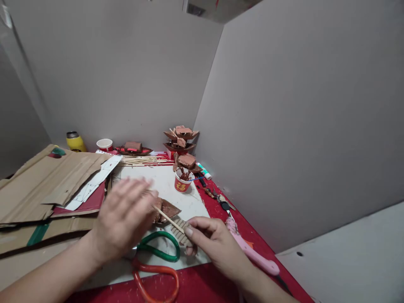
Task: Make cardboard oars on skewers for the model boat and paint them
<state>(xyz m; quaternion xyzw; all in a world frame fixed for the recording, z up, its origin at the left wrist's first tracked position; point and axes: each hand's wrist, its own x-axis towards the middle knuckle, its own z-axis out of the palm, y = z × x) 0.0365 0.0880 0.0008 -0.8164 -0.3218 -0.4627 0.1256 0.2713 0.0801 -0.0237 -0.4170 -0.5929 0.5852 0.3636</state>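
Observation:
My right hand (210, 237) pinches a small piece of corrugated cardboard (181, 232) together with the lower end of a thin wooden stick (167, 216). The stick slants up and left towards my left hand (126, 210), which is raised and blurred, its fingers stretched out; its palm hides the stick's upper end. Behind the hands a brown model boat (169, 208) lies on the white board (159, 181), partly covered by my left hand. Scissors with one green handle (176, 248) and one red handle (176, 280) lie below my left hand.
Torn cardboard sheets (41, 185) are stacked at the left. A red paper cup (183, 185) with brown contents stands behind the boat. Wooden sticks (145, 160), more model boats (186, 147) and a yellow bottle (75, 143) are at the back. A pink-handled tool (259, 256) lies right, beside grey walls.

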